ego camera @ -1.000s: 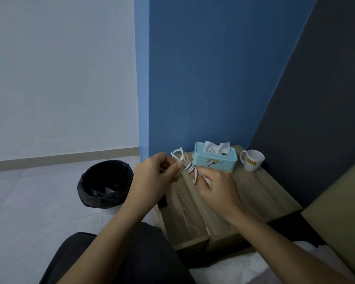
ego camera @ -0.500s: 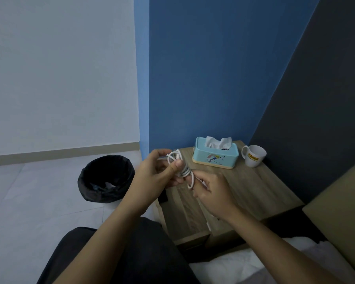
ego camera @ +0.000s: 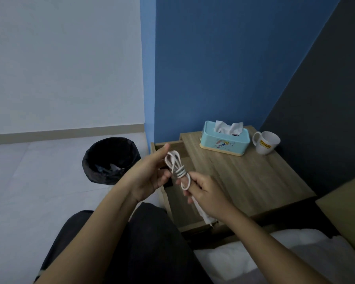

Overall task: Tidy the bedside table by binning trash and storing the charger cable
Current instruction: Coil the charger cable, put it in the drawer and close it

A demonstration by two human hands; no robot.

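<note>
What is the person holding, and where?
A coiled white charger cable: the right hand pinches its lower loop, and the left hand touches its upper loop.

Below the right hand [ego camera: 209, 198], the charger cable's [ego camera: 177, 171] plug end is hidden. The bin's [ego camera: 111, 160] contents, left of the hands, are too dark to identify. The mug's [ego camera: 267, 142] yellow label is unreadable.
</note>
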